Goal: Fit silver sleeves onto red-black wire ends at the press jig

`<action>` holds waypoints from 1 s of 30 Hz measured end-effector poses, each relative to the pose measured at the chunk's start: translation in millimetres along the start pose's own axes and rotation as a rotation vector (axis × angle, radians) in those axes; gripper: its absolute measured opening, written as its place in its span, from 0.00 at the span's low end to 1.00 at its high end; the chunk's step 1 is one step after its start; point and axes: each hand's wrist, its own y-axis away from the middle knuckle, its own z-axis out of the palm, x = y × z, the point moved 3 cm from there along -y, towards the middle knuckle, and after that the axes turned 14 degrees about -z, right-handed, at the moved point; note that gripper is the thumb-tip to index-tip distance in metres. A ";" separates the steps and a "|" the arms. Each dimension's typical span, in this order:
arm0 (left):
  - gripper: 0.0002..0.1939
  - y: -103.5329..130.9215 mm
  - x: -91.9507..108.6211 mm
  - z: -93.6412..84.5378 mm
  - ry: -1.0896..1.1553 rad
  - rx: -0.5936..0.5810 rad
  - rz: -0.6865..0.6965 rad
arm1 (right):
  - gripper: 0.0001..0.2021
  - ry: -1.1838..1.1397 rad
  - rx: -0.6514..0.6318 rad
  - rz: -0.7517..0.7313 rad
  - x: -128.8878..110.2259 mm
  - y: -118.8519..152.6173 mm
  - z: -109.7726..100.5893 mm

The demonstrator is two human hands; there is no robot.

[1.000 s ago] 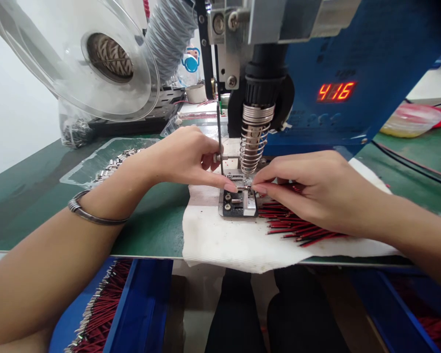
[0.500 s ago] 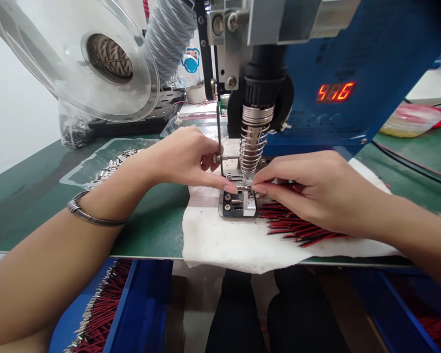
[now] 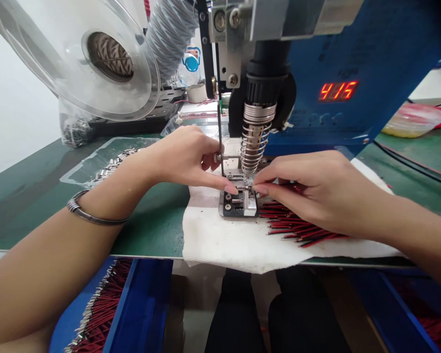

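My left hand (image 3: pixel 194 159) reaches in from the left, its thumb straight and pressed against a small metal cylinder (image 3: pixel 244 188) in the black-and-silver fixture (image 3: pixel 238 208). Its other fingers are curled beside the thin upright metal bar (image 3: pixel 220 132). From the right, my right hand (image 3: pixel 305 184) is closed in a pinch at the cylinder's other end. A red-and-black wire (image 3: pixel 296 188) shows under its fingers; the pinched tip is hidden. Just above is the machine's spring-wrapped press head (image 3: pixel 257 137). Several loose red-and-black wires (image 3: pixel 301 228) lie beneath my right hand.
The blue machine body (image 3: pixel 316 132) with a red digit display (image 3: pixel 338 90) stands behind. A clear tray of metal pieces (image 3: pixel 119 162) and a large clear reel (image 3: pixel 69 59) are at left. White cloth (image 3: pixel 224 245) covers the table edge; a blue bin (image 3: pixel 119 309) of wired parts sits below.
The red display has gone from 416 to 415. The press head appears slightly further right in the picture. Both hands stay nearly in place.
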 end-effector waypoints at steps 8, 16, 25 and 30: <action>0.36 1.2 1.9 -0.9 -0.032 -0.024 -0.048 | 0.11 0.017 0.005 0.009 0.5 0.6 0.7; 0.37 1.1 1.0 -0.6 -0.027 0.000 -0.032 | 0.10 0.011 0.014 0.005 -1.1 -0.6 0.3; 0.37 1.2 0.9 -0.6 0.009 0.002 -0.005 | 0.10 0.021 0.012 -0.015 -0.4 0.3 -0.1; 0.39 0.7 0.1 -0.3 -0.005 0.025 0.017 | 0.10 0.004 0.009 -0.021 -0.3 0.0 0.5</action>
